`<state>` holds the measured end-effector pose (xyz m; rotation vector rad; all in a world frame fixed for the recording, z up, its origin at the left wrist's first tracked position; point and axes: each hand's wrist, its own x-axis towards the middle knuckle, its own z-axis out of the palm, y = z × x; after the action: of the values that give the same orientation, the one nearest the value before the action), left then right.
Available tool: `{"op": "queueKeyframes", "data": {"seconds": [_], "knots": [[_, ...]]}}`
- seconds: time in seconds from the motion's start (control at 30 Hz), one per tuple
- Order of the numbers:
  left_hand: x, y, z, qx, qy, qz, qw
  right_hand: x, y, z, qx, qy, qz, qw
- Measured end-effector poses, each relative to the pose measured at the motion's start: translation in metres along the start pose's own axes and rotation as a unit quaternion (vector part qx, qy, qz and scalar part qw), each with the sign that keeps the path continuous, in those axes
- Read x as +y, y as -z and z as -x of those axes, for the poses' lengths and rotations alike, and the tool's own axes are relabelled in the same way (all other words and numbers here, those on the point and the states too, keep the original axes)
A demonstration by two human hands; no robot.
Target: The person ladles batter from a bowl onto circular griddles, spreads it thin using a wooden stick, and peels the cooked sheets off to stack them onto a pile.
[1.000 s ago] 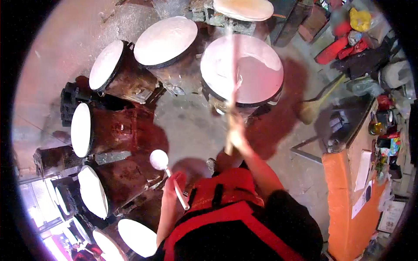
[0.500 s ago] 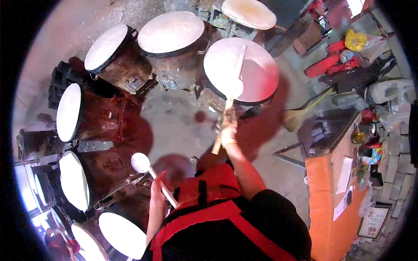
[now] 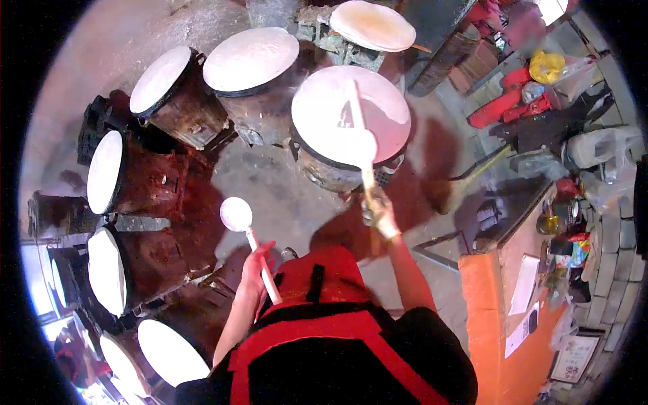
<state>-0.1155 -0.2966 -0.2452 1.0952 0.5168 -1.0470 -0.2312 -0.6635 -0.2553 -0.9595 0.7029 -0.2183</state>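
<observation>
My left hand [image 3: 254,275] is closed around the handle of a ladle [image 3: 236,214], whose round pale bowl points away from my body. It stays near my red apron [image 3: 320,277], apart from the pots. My right hand [image 3: 381,212] grips a long pale wooden stick [image 3: 356,104] with a round whitish part along its length. That stick reaches over a wide round pot [image 3: 312,125] holding pale, pinkish liquid. Glare on the surface hides whether the far end dips in. The pot sits on a rusty metal barrel stove [image 3: 329,177].
More barrels with pale round tops, such as this one [image 3: 251,59], curve round on the left. At right stands an orange-sided table [image 3: 486,324] with papers. Beyond it lie bottles, bags and a yellow bundle [image 3: 547,67]. A long-handled broom [image 3: 466,182] lies near the pot.
The view has shifted, so the wide pot appears farther left. My right hand has moved right and slightly toward me with the stick. The ladle in my left hand has risen and gone right.
</observation>
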Motion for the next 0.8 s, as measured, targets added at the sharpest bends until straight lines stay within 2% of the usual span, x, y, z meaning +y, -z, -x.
{"op": "queueKeyframes", "data": {"seconds": [0.07, 0.1, 0.13, 0.2, 0.23, 0.27, 0.33, 0.37, 0.4, 0.43, 0.47, 0.5, 0.53, 0.57, 0.6, 0.67, 0.7, 0.77, 0.8], "knots": [[-0.006, -0.025, -0.003, 0.008, -0.013, -0.034, 0.999, -0.031, 0.018, 0.001, 0.043, -0.052, -0.082, 0.994], [0.005, -0.066, 0.021, 0.048, 0.019, -0.017, 0.999, -0.043, 0.009, 0.0, 0.052, -0.01, -0.1, 0.994], [0.001, -0.074, 0.016, 0.034, 0.012, -0.029, 0.999, -0.039, 0.007, -0.009, 0.016, 0.033, -0.1, 0.994], [-0.008, -0.088, 0.007, 0.01, -0.003, -0.049, 0.999, -0.021, 0.002, -0.027, 0.031, 0.01, -0.055, 0.998], [-0.001, -0.115, 0.017, 0.02, 0.001, -0.036, 0.999, -0.027, 0.0, -0.027, 0.023, -0.088, 0.007, 0.996], [0.001, -0.129, 0.021, 0.027, 0.005, -0.037, 0.999, -0.027, 0.019, -0.025, -0.092, -0.102, 0.009, 0.99], [0.0, -0.147, 0.021, 0.039, 0.015, -0.034, 0.999, -0.038, 0.054, -0.023, -0.138, -0.08, 0.007, 0.987], [-0.007, -0.145, 0.015, 0.025, -0.007, -0.016, 1.0, -0.045, 0.074, -0.027, -0.134, -0.071, 0.027, 0.988], [-0.015, -0.143, 0.011, 0.026, -0.016, -0.016, 0.999, -0.056, 0.094, -0.036, -0.065, -0.099, -0.02, 0.993], [-0.02, -0.145, 0.011, 0.028, -0.025, -0.017, 0.999, -0.069, 0.105, -0.04, -0.016, -0.098, 0.019, 0.995], [-0.022, -0.147, 0.01, 0.029, -0.035, -0.019, 0.999, -0.083, 0.116, -0.047, -0.043, -0.061, -0.005, 0.997], [-0.027, -0.144, 0.009, 0.035, -0.028, -0.004, 0.999, -0.106, 0.121, -0.06, -0.034, -0.117, -0.015, 0.992], [-0.026, -0.152, 0.015, 0.044, -0.031, -0.002, 0.999, -0.114, 0.123, -0.077, 0.022, -0.056, 0.066, 0.996], [-0.022, -0.164, 0.027, 0.054, -0.034, 0.0, 0.998, -0.132, 0.116, -0.085, 0.04, -0.058, 0.152, 0.986], [-0.02, -0.17, 0.034, 0.062, -0.035, -0.001, 0.997, -0.148, 0.096, -0.09, 0.098, -0.027, 0.204, 0.974], [-0.021, -0.169, 0.033, 0.059, -0.062, -0.003, 0.996, -0.136, 0.087, -0.111, 0.094, 0.079, 0.164, 0.979], [-0.018, -0.168, 0.031, 0.055, -0.076, -0.006, 0.996, -0.1, 0.103, -0.151, 0.097, 0.113, 0.22, 0.964], [-0.005, -0.172, 0.035, 0.068, -0.099, -0.033, 0.992, -0.075, 0.078, -0.145, 0.103, 0.246, 0.346, 0.9], [0.0, -0.172, 0.036, 0.075, -0.11, -0.043, 0.99, -0.096, 0.051, -0.108, 0.091, 0.291, 0.422, 0.854]]}}
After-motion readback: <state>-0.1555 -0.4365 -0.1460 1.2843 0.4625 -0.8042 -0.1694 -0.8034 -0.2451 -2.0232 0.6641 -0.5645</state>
